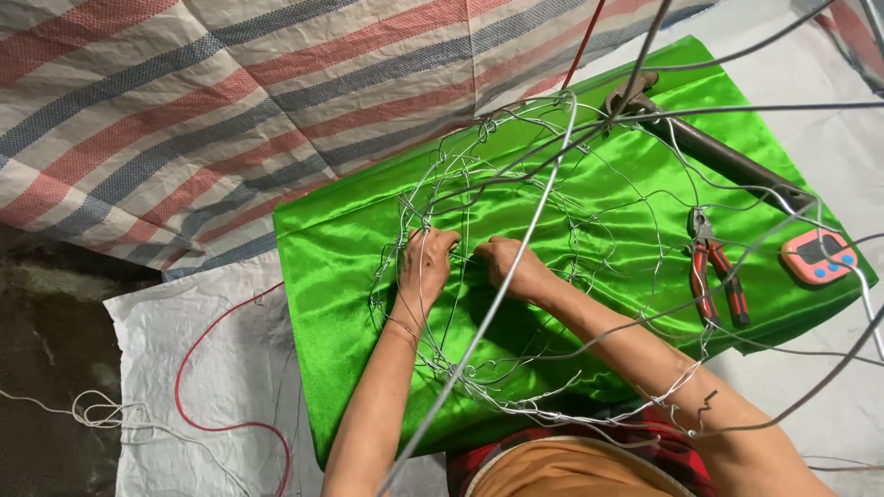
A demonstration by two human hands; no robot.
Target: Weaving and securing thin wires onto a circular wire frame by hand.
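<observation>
A rounded frame of thin silver wire [516, 184] rests on a bright green satin cloth [341, 304]. Both my arms reach inside the frame. My left hand [425, 267] is closed around wires near the frame's middle. My right hand [505, 262] sits just beside it, fingers pinched on the same wires. The two hands almost touch. What exactly lies between the fingers is too small to make out beyond thin wire.
Red-handled pliers [714, 274] lie on the cloth at right, next to an orange digital timer [821, 256]. A dark metal tool [709, 147] lies at the far right. A red cable [198, 368] and a white cord [101, 410] trail on the white sack at left. A striped tarp [184, 110] lies behind.
</observation>
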